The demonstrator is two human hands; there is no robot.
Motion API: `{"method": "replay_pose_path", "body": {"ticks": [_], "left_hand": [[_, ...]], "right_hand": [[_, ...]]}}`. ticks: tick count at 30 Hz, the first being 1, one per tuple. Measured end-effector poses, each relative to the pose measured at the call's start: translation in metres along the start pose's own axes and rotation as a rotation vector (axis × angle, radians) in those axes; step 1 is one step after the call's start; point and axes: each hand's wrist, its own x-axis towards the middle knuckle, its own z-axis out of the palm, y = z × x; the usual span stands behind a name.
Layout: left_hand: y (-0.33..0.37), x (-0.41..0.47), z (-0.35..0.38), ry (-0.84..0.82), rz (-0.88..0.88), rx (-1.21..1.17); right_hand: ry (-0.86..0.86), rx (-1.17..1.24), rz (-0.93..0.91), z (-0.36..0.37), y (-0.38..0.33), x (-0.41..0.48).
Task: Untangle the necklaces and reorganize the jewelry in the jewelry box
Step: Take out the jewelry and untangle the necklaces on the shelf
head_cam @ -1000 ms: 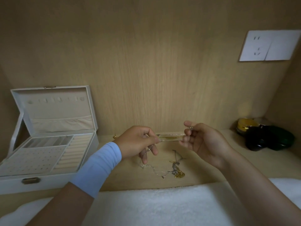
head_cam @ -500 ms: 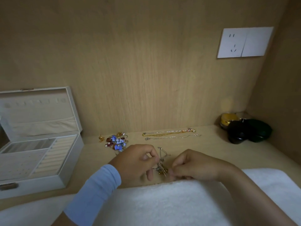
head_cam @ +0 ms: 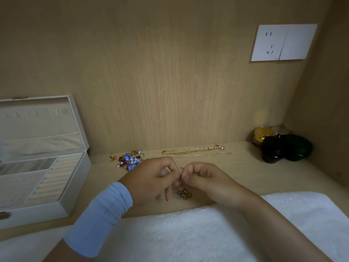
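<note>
My left hand (head_cam: 153, 180) and my right hand (head_cam: 205, 180) meet fingertip to fingertip just above the wooden shelf, both pinching a thin tangled chain (head_cam: 181, 168). A small knot of gold and silver pendants (head_cam: 184, 194) lies under them on the shelf. Behind the hands, several necklaces (head_cam: 192, 151) lie stretched out straight along the back wall. A pile of colourful brooches and earrings (head_cam: 130, 159) sits to their left. The white jewelry box (head_cam: 75, 167) stands open at the far left, its lid upright.
Dark cosmetic jars and a gold-lidded jar (head_cam: 279, 146) crowd the right back corner. A white towel (head_cam: 188, 233) covers the near edge. A wall socket (head_cam: 283, 42) is on the back panel at upper right.
One second ago both hands held a necklace stretched out in the air. It now lies by the back wall, and both hands have dropped to pinch the tangled chain.
</note>
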Motion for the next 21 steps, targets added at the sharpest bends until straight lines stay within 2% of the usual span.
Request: {"method": "replay_pose_path", "body": {"ticks": [3,10,15,21], "left_hand": [[0.002,0.002,-0.004,0.025,0.022,-0.006],[-0.002,0.004,-0.014,0.065,0.084,0.063],[0.001,0.004,-0.017,0.047,0.102,0.01],[0.003,0.004,-0.017,0.06,0.137,0.0]], "right_hand": [[0.009,0.07,-0.012,0.002,0.004,0.004],[0.103,-0.004,-0.048,-0.007,-0.009,0.0],[0.222,-0.091,-0.06,-0.009,-0.022,-0.006],[0.24,-0.092,-0.102,-0.007,-0.033,-0.008]]}}
